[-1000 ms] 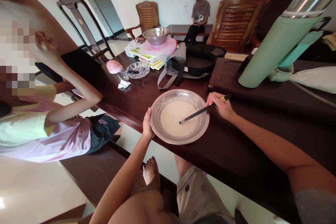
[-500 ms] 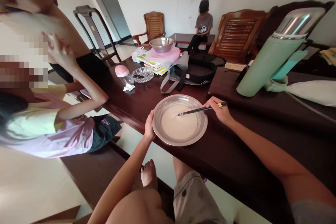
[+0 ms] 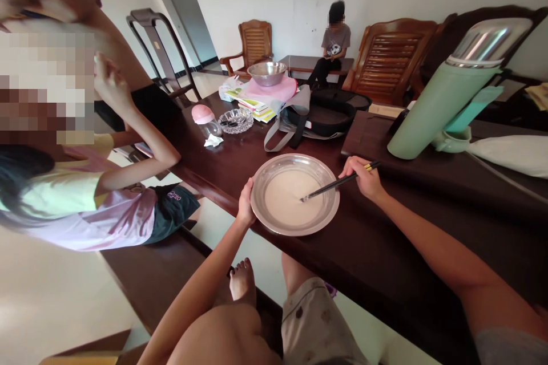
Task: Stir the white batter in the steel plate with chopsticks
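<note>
A wide metal bowl rests on the dark wooden table near its front edge. Pale, creamy batter covers its bottom. My left hand grips the bowl's left rim, the thumb on top and the other fingers hidden beneath. In my right hand is a pair of dark chopsticks with gold bands near the top. They slant down to the left over the bowl's right rim, and their tips dip into the batter right of its middle.
A green thermos stands at the right by a green mug. Beyond the bowl lie an open black bag, a glass ashtray, a pink-capped bottle and a small metal bowl on books. People sit or stand at left; another sits behind.
The chopstick tips have moved right and a little toward me through the batter. My right hand has shifted slightly to the right, while my left hand keeps its hold on the rim.
</note>
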{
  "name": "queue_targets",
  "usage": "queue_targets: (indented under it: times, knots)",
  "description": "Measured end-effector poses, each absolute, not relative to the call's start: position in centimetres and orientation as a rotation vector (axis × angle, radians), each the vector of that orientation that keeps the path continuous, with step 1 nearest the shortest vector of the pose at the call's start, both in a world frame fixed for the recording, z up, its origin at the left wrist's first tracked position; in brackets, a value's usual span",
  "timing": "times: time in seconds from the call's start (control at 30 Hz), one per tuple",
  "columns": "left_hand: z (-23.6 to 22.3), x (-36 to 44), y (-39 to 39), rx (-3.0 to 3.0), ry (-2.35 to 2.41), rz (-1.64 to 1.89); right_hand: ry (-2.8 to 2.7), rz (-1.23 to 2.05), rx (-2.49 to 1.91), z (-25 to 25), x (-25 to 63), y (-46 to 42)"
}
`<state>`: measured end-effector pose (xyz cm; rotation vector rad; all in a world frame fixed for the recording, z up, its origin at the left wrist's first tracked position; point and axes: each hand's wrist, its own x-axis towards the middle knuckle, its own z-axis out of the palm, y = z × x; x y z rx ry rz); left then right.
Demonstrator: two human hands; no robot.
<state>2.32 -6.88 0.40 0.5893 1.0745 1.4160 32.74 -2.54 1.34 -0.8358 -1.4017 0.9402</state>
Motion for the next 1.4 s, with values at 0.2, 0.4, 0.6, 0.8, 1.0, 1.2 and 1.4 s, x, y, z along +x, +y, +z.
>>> queue_targets:
  times: [0.2,0.4,0.6,0.8,1.0,1.2,1.4]
  knots:
    - [0.41,2.43,-6.90,0.596,1.069,1.438,-1.495,0.918,-0.891,1.41,32.37,-2.66]
    - [0.18,2.28,-6.83,0.614,1.069,1.442,-1.418,0.955,-0.843,1.14,32.80,-2.42]
    - [-0.13,2.17,-6.61,0.619,1.070,1.453,-1.452,0.893,-0.906,1.24,32.46,-2.53]
    - [-0.03,2.23,-6.63,0.602,1.046,1.427,-1.481,0.985,-0.874,1.18,32.30,-2.77]
    - [0.00,2.18,-6.68,0.612,1.057,1.431,-1.369,0.922,-0.904,1.33,32.36,-2.59]
    - [-0.08,2.23,-6.64,0.602,1.068,1.439,-1.501,0.962,-0.902,1.45,32.21,-2.88]
    - [-0.20,2.13,-6.65,0.600,1.070,1.412,-1.372,0.973,-0.895,1.48,32.30,-2.69]
